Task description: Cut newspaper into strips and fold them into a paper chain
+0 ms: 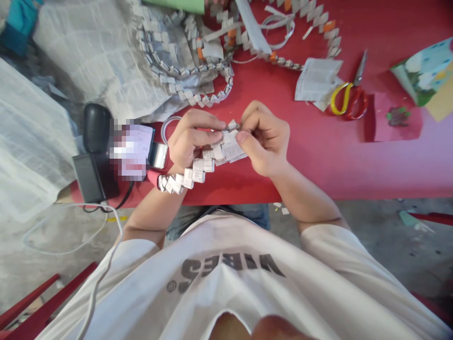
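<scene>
Between my two hands is a zigzag chain of folded newspaper strips (pixel 198 171), held above the red table's front part. My left hand (pixel 193 137) grips its upper part with thumb and fingers, and the chain's tail hangs down past my left wrist. At the chain's upper end, a wider folded paper piece (pixel 231 148) lies against it. My right hand (pixel 265 139) pinches this end between thumb and curled index finger. The fingertips partly hide the join between the links.
Long folded-paper chains (pixel 219 97) and newspaper sheets (pixel 88 56) cover the back left. Scissors (pixel 355 92) with yellow and red handles lie right, near cut newspaper pieces (pixel 316 80). At left are a phone (pixel 136 151), a black adapter (pixel 92 177) and a white cable (pixel 115 215).
</scene>
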Motion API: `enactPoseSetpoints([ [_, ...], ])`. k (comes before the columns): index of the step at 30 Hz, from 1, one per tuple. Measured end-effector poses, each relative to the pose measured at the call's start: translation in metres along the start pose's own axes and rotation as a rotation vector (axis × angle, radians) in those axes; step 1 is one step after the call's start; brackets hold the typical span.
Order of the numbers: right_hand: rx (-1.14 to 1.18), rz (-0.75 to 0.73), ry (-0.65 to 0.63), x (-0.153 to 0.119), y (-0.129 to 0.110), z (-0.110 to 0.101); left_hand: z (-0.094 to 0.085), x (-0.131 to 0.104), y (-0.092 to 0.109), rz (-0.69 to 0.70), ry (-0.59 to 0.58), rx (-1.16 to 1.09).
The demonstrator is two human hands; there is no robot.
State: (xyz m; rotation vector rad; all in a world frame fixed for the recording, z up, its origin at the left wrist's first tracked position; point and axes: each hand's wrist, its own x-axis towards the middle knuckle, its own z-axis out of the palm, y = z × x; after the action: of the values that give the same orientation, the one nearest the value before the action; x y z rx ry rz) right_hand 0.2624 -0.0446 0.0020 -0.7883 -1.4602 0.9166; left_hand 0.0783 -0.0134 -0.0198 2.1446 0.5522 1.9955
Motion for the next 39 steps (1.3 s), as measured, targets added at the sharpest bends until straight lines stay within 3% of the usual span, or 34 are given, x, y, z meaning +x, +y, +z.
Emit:
enactPoseSetpoints([
  [6, 0.03, 0.021, 0.022, -0.001, 0.002, 0.002, -0.007, -0.001, 0.005, -0.016, -0.109, 0.032],
  [18, 0.015, 0.202, 0.031, -0.006, 0.004, 0.004, -0.01, -0.003, 0.003, 0.079, -0.171, 0.078],
  [20, 0.037, 0.225, 0.021, -0.005, 0.001, 0.003, -0.012, -0.004, 0.002, 0.02, -0.21, 0.099],
  [23, 0.052, 0.248, 0.014, -0.004, -0.002, 0.002, -0.016, -0.008, 0.002, -0.212, -0.306, 0.051],
  [25, 0.062, 0.261, 0.01, -0.003, -0.002, 0.001, -0.017, -0.009, 0.002, -0.261, -0.336, 0.007],
  [30, 0.106, 0.285, 0.0, -0.002, -0.002, 0.0, -0.011, -0.008, 0.004, -0.005, -0.225, 0.061],
  [39, 0.036, 0.241, 0.034, -0.004, 0.006, 0.0, -0.005, -0.005, 0.001, 0.103, -0.161, 0.143],
])
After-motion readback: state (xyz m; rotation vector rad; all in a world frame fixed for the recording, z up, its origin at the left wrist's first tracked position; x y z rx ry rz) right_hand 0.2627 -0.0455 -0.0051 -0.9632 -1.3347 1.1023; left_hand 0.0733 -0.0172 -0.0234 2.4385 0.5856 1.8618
